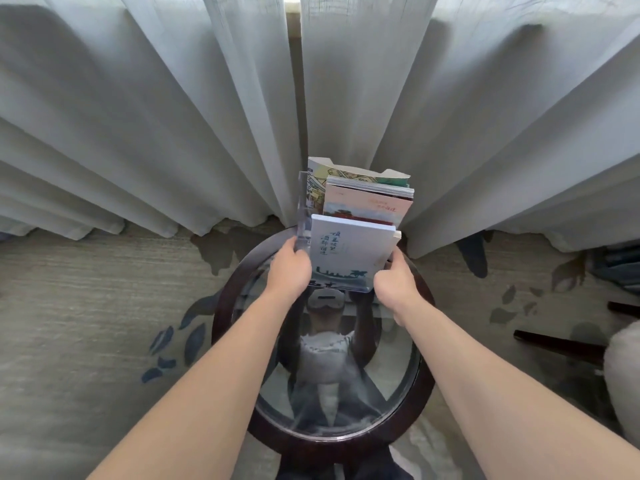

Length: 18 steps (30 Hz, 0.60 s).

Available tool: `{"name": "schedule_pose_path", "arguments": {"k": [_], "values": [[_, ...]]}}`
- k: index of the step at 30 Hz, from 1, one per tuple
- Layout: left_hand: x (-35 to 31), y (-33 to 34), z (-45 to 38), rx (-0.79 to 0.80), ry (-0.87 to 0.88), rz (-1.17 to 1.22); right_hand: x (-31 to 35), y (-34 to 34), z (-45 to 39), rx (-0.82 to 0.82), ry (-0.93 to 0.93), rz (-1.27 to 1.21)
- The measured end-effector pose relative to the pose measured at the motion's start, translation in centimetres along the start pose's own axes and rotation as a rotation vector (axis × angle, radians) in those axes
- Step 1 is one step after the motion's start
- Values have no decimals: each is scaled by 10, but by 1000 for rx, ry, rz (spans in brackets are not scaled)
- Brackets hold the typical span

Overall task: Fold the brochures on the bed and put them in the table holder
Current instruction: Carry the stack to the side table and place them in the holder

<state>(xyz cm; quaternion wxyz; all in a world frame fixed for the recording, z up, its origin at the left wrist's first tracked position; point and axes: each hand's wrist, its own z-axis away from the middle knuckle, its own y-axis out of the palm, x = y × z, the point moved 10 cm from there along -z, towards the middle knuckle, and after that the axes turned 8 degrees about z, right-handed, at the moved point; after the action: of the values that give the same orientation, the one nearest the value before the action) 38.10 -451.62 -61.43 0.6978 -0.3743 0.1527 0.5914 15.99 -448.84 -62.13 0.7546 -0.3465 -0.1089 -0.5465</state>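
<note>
A clear tiered holder stands at the far side of a round glass-topped table. Its front pocket holds a pale blue brochure with dark lettering. Behind it sits a pink brochure stack, and a map-printed brochure rises at the back. My left hand grips the holder's left edge beside the blue brochure. My right hand grips the lower right corner of the holder and blue brochure. No bed is in view.
Pale curtains hang right behind the table. Patterned grey carpet lies to both sides. Dark chair legs and a pale cushion are at the right edge. The glass top mirrors a person.
</note>
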Motion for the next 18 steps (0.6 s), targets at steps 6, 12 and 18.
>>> {"name": "schedule_pose_path", "arguments": {"k": [6, 12, 18], "values": [[3, -4, -2, -20, 12, 4, 4, -3, -2, -21, -28, 72], [4, -11, -4, -71, 48, -11, 9, 1, -5, -31, -46, 127], [4, -12, -6, -73, 62, 10, 9, 4, -6, -57, -65, 144]]}}
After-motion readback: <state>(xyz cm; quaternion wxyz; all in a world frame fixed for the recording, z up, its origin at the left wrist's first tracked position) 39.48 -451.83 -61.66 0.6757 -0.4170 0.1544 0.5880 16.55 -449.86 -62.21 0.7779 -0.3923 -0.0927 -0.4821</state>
